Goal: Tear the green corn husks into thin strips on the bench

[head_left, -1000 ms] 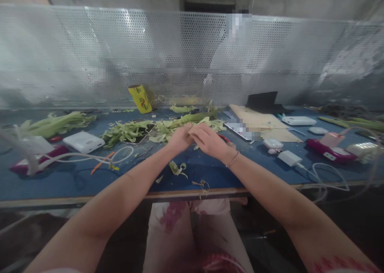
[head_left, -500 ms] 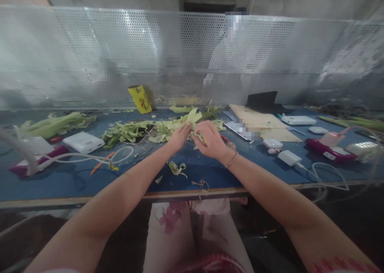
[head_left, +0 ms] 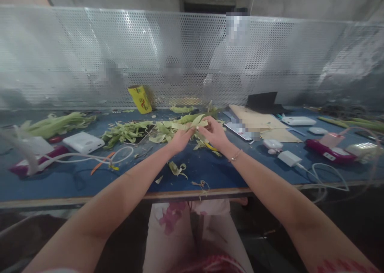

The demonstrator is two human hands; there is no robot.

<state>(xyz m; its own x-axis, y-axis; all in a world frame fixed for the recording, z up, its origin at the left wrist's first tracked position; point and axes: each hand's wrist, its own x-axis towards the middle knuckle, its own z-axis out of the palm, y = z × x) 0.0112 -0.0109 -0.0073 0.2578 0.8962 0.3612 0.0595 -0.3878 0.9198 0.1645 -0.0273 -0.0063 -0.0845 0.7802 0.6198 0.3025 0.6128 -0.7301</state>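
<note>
Both hands meet over the middle of the blue table at a pale green, leafy strip (head_left: 198, 122) that looks like corn husk. My left hand (head_left: 181, 140) is closed, its fingertips pinching the strip's near end. My right hand (head_left: 214, 134) has its thumb and fingers pressed on the same strip from the right. Under the right palm shows a yellow curved piece (head_left: 212, 147), mostly hidden, beside pale leaf scraps. A heap of similar green strips (head_left: 162, 132) lies just beyond and left of the hands. Loose curled scraps (head_left: 177, 168) lie nearer the table edge.
At left are a bundle of green leaves (head_left: 60, 125), a white charger box (head_left: 83, 142) and cables. A yellow tube (head_left: 140, 99) leans by the perforated screen (head_left: 192, 57). Right of the hands are a phone (head_left: 238, 130), cardboard (head_left: 255, 118) and a purple power strip (head_left: 331, 151).
My right hand has opened out from a curled grip and shifted slightly right, thumb now along the leaf strip. The strip has tilted to the right. The yellow piece now shows below the hand.
</note>
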